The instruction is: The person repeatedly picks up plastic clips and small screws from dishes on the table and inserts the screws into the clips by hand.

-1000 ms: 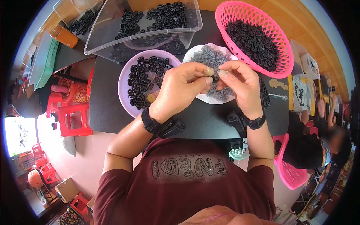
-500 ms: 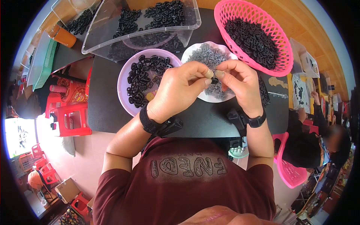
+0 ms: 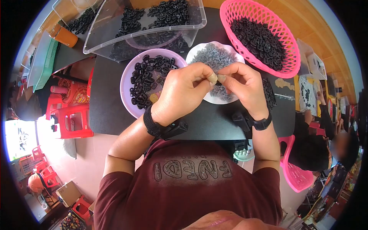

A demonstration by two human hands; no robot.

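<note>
The dark table (image 3: 111, 113) spreads beneath everything, its front edge just short of the person's maroon shirt (image 3: 191, 199).

On its far left stands the biggest container, a clear plastic bin (image 3: 101, 30). Small black oval pieces with holes lie in it in loose heaps, and more show through its near wall. To the far right, a pink lattice basket (image 3: 264, 17) sits tilted, its black pieces gathered in one dense, dark mass low inside.

Nearer, a round lilac bowl (image 3: 125, 86) holds glossy black ovals, mostly along its left and far sides; a bit of yellow shows on its bottom, and the left forearm and hand cover part of its right side. Between bowl and basket is a white plate with a wavy rim (image 3: 219, 101), piled with tiny grey, see-through pieces (image 3: 214, 55). A narrow strip of loose black pieces (image 3: 269, 93) lies on the table just beside the right hand.

The left hand (image 3: 182, 88) and right hand (image 3: 246, 86) meet above the plate. Each grip is narrow, thumb and forefinger pinched together, the tips of both hands touching or nearly so. Between them is a small black piece (image 3: 218, 82), mostly hidden by the fingertips; its exact shape cannot be made out.
</note>
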